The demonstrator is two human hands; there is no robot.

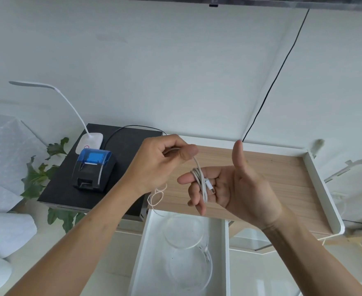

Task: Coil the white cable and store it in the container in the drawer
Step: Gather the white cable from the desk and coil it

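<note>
Cable [199, 178]: wound round fingers of right hand [237, 189], thumb up, palm open.
Left hand [160, 165]: cable strand pinched betw. thumb & fingers.
Container [186, 253]: in open drawer [226, 253], below hands.

A wood-topped counter [272, 178] with a raised white rim sits bare of objects; beside it a black box [64, 189] carries a small printer [93, 168] (blue-lidded) and a lamp base [89, 142].

Office or shop counter: receipt printer [93, 167], desk lamp [86, 133], monitor edge [214, 2], wooden tabletop [272, 178].
</note>
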